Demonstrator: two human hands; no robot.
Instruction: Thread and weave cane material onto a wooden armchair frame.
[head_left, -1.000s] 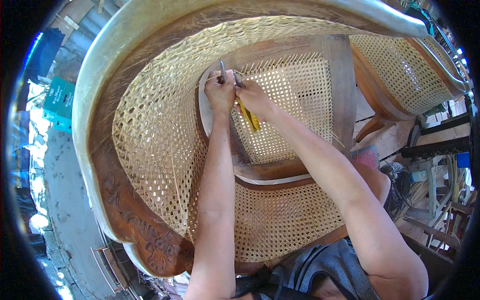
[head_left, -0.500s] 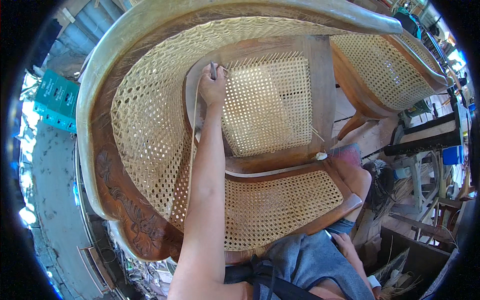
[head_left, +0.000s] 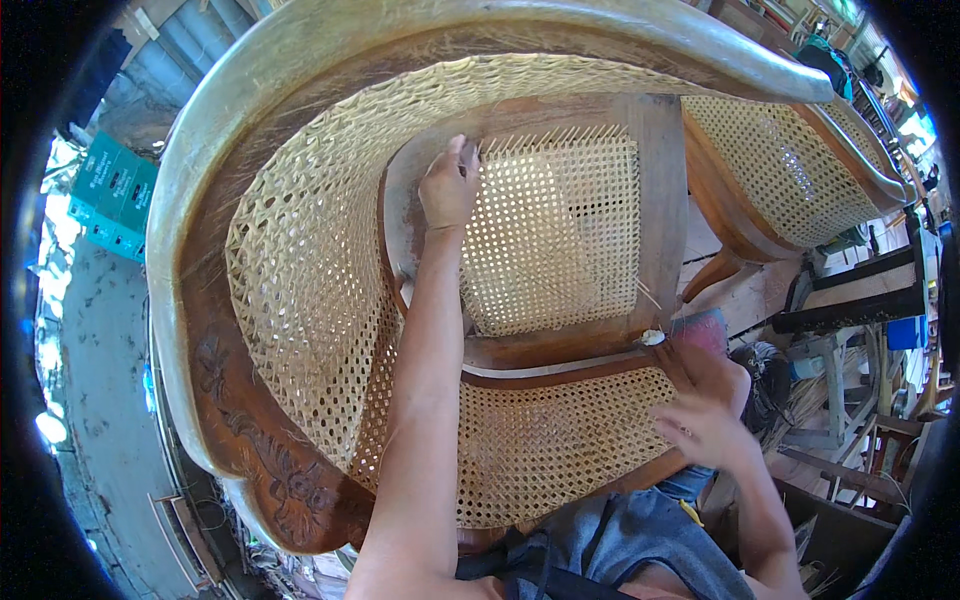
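Note:
My left hand is closed at the upper left corner of a woven cane seat panel. Something small and dark shows by its thumb, too little visible to name. Loose cane ends stick out along the panel's far edge, and a few stray strands poke out at its right. This panel is set in the wooden seat frame of a large armchair. Over the near cane armrest panel, my right hand is blurred, its fingers apart with nothing visible in them.
The armchair's curved wooden rim surrounds its cane back. A second cane chair stands at the far right. A small whitish lump sits at the seat's near right corner, and a yellow object lies by my lap. Green boxes are at the left.
My right hand has risen from my lap to the armrest panel, and a yellow object now shows there. The cane strand trailing from my left hand no longer shows. The whole view has shifted slightly.

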